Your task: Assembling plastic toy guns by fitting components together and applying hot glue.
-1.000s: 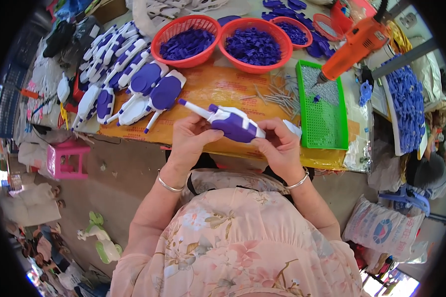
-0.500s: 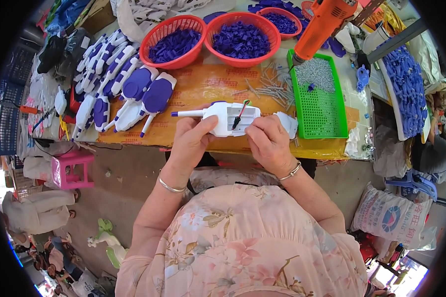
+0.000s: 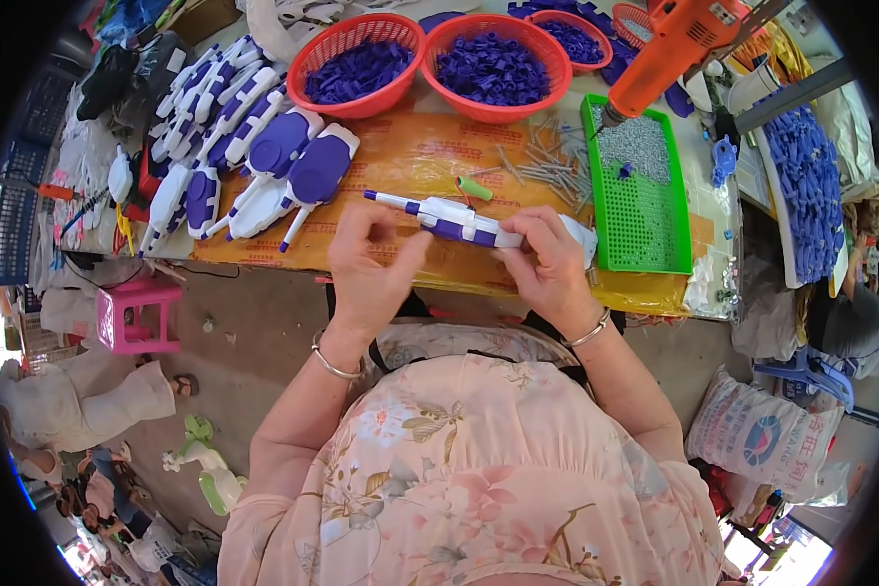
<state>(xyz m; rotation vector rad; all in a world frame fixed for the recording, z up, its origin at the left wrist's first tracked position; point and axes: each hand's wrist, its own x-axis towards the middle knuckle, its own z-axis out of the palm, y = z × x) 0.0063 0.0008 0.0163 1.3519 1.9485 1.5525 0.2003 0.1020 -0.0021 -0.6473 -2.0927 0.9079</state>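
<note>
A white-and-purple plastic housing with a thin purple-tipped stem is turned on its edge above the near side of the table. My right hand pinches its right end between thumb and fingers. Beside the stem end, my left hand has its thumb and fingers apart, off the housing. Just beyond the housing is a small green cylinder with a thin red wire by it. A loose white plastic piece lies partly behind my right hand.
Similar white-and-purple housings are piled at left. Red baskets of purple parts stand at the back. A green tray holds small metal pieces, with long screws beside it. An orange power screwdriver hangs over the tray.
The housing has turned from its open hollow side onto its edge. The green cylinder and wire now show beyond it. My left hand has let go and opened.
</note>
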